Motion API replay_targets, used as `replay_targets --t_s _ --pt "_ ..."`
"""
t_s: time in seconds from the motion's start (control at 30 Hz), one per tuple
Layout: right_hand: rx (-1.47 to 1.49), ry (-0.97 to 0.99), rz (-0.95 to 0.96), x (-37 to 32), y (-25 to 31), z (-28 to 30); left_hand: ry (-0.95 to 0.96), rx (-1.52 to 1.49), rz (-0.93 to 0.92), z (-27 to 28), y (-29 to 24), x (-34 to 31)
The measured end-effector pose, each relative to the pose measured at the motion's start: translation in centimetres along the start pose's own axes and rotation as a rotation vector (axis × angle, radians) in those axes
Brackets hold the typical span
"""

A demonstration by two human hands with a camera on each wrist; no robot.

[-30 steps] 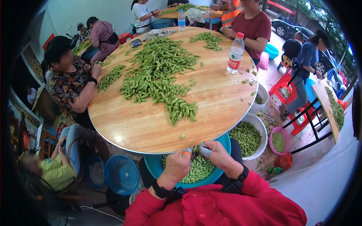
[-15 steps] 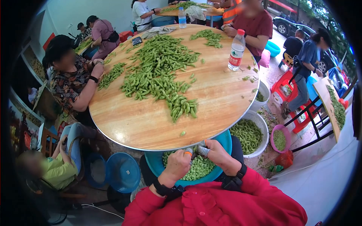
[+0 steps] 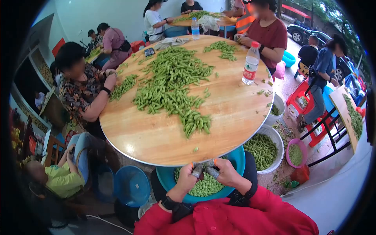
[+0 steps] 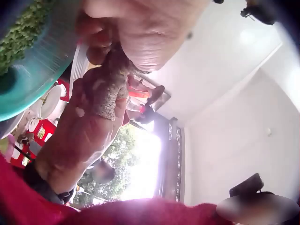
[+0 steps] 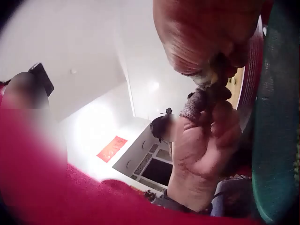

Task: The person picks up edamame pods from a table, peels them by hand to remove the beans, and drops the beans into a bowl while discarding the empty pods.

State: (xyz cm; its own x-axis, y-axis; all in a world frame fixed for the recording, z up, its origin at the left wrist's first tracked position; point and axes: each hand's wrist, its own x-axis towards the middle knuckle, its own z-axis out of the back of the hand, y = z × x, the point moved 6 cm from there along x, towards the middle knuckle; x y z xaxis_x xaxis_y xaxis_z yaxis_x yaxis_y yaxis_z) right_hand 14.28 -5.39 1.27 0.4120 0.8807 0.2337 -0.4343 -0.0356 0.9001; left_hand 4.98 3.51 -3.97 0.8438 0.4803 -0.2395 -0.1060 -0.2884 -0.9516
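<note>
My left hand (image 3: 185,182) and right hand (image 3: 232,175) meet fingertip to fingertip over a teal basin (image 3: 241,162), just below the table's near edge. Grey wrapping with orange bands covers both thumbs. The curled fingers of both hands pinch an edamame pod, mostly hidden by the fingers; a pale green sliver of the pod (image 5: 209,78) shows in the right wrist view. Shelled green beans (image 3: 205,186) fill the basin's bottom. Ahead, a large heap of edamame pods (image 3: 168,78) lies on the round wooden table (image 3: 231,113). One loose bean (image 3: 196,149) sits near its edge.
To the right stand a white basket (image 3: 280,156) of pods and a pink basin (image 3: 288,156) of beans. Blue basins (image 3: 132,188) are on the floor at left. A water bottle (image 3: 251,64) stands on the table. Several people sit or stand around.
The head view has tilted, so the table and hands appear lower and slightly right. Both hands stay together over the basin; the green between the fingertips is now more hidden.
</note>
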Motion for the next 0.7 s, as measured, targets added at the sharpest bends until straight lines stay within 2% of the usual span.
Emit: replay_targets --t_s 0.07,0.17,0.27,0.3,0.37,0.4,0.43,0.47,0.5,0.53,0.63,0.7 --pt "0.002 0.004 0.051 0.0 0.8 -0.4 -0.012 -0.020 0.044 0.2 0.5 0.1" --pt "-0.146 0.040 0.064 -0.5 -1.2 -1.5 -0.057 -0.102 0.103 0.0 1.7 0.2" --pt "-0.206 0.006 0.020 -1.0 -0.6 0.0 0.016 0.190 -0.134 0.5 4.3 1.1" --pt "-0.277 -0.026 -0.004 -1.5 -1.5 1.3 0.036 0.500 -0.132 0.0 3.0 0.6" --pt "-0.442 -0.079 -0.192 -3.1 -3.4 5.6 0.087 1.124 -0.129 -1.0 -0.8 -0.6" --pt "-0.497 -0.158 -0.284 -3.9 -4.0 8.4 0.165 1.175 -0.190 -1.2 -0.8 -0.6" --pt "-0.568 -0.190 -0.481 -4.6 -3.8 11.0 0.185 1.193 -0.267 -1.4 -1.3 -0.6" --pt "-0.765 -0.209 -0.479 -5.9 -5.1 13.1 0.203 1.208 -0.346 -1.6 -1.9 -0.6" --pt "-0.756 -0.275 -0.527 -6.9 -5.5 14.8 0.218 1.222 -0.424 -1.9 -2.5 -0.5" --pt "-0.749 -0.340 -0.510 -7.9 -5.9 16.0 0.192 1.198 -0.538 -2.3 -3.7 -0.2" --pt "-0.677 -0.434 -0.502 -9.0 -6.3 16.5 0.034 1.160 -0.616 -2.7 -7.6 3.0" --pt "-0.597 -0.436 -0.485 -8.7 -6.3 15.6 -0.140 1.263 -0.532 -2.8 -9.2 6.6"
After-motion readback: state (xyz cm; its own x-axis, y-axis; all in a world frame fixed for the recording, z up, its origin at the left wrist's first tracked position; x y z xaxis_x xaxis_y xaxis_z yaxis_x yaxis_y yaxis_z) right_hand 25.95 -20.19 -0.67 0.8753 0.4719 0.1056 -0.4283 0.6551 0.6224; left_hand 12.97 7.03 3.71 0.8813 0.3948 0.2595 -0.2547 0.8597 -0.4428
